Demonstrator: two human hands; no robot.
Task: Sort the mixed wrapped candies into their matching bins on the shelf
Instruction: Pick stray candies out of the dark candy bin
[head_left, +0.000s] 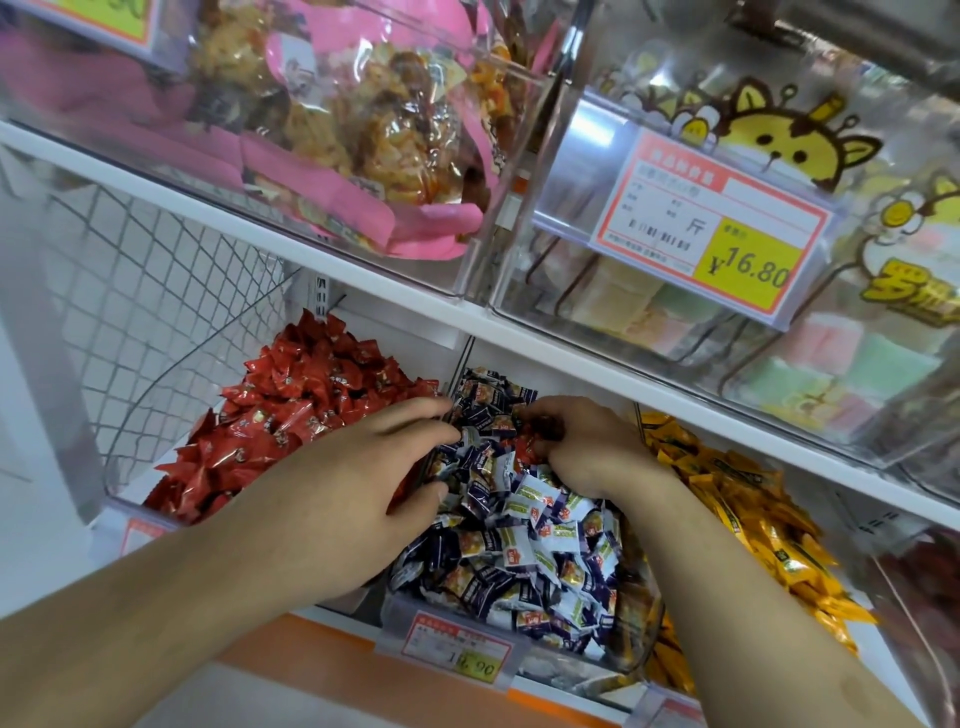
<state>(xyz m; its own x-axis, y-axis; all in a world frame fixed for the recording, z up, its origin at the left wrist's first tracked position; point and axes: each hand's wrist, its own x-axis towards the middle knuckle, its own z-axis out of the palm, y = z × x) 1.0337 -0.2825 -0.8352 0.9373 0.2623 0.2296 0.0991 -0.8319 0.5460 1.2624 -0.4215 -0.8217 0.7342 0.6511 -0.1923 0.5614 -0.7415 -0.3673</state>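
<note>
Here, your left hand (358, 486) rests with fingers spread on the blue-and-white candies (524, 530) at the middle bin's (467, 621) left wall. Your right hand (582, 447) pinches red candies (524, 444) near its back edge.

The white shelf (519, 343) carries three clear bins (519, 654) of red, blue-white, apparently yellow candies.

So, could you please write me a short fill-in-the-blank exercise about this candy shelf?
1. Both hands reach into the ____ bin, holding blue-and-white wrapped candies.
2. The clear bin left of it holds ____ wrapped candies.
3. The bin on the right holds ____ wrapped candies.
4. The right hand pinches a stray ____ candy.

Missing words: middle; red; yellow; red
</note>
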